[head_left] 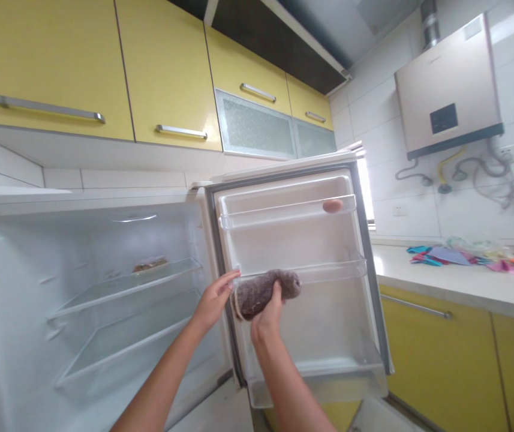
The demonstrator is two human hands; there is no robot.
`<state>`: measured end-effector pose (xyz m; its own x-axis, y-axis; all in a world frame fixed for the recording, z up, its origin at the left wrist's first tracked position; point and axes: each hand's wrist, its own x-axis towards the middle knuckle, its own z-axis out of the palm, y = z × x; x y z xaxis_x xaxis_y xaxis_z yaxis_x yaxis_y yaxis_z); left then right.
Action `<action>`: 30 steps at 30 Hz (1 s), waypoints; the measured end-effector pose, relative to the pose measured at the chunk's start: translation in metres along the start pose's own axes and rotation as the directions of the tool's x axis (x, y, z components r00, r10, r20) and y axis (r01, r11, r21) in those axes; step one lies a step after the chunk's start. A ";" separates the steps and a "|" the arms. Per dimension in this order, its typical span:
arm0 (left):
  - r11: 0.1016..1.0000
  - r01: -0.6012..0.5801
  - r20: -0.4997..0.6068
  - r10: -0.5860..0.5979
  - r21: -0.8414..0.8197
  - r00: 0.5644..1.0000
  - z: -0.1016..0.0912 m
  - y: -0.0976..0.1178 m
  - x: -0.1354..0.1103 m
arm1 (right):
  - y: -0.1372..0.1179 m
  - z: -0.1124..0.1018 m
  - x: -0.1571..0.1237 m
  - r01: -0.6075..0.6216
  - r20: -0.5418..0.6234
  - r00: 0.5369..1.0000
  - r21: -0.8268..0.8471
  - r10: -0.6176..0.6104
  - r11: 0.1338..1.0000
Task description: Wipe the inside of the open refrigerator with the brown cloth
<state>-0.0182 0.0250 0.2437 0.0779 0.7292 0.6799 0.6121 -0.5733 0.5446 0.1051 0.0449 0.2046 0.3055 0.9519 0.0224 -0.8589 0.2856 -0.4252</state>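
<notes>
My right hand grips a grey-brown fuzzy oblong bundle and holds it against the middle shelf of the open fridge door. The fingers of my left hand touch the left end of that bundle and the edge of the door shelf, curled lightly. An egg lies in the door's top shelf. Inside the fridge, a flat wrapped item rests on the upper glass shelf.
Yellow wall cabinets hang above. To the right, a white counter carries colourful cloths over yellow base cabinets. A water heater with hoses is mounted on the tiled wall.
</notes>
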 end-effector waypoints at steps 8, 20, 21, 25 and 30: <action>0.978 0.106 0.102 -0.089 -0.180 0.991 -0.011 0.008 0.004 | 0.032 0.025 -0.032 -0.327 0.291 0.921 0.220 0.258 0.919; 0.999 0.039 -0.001 -0.039 -0.030 0.999 0.007 0.000 -0.007 | -0.021 0.002 0.020 0.089 -0.199 0.973 -0.150 -0.118 0.985; 0.999 0.033 -0.001 -0.033 -0.021 0.999 0.008 0.000 -0.007 | -0.029 -0.003 0.028 0.145 -0.223 0.957 -0.186 -0.185 0.972; 1.000 0.005 0.006 -0.005 0.006 1.000 0.008 -0.003 -0.007 | -0.069 -0.024 0.057 0.339 -0.284 0.855 -0.330 -0.435 0.881; 0.999 -0.018 0.002 0.018 0.031 1.000 0.011 -0.006 -0.007 | -0.105 -0.061 0.076 0.518 -0.127 0.690 -0.601 -0.713 0.609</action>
<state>-0.0143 0.0273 0.2302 0.0908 0.7193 0.6887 0.6346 -0.5748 0.5167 0.2438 0.0801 0.1957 0.8749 0.4394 0.2037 -0.1175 0.6007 -0.7908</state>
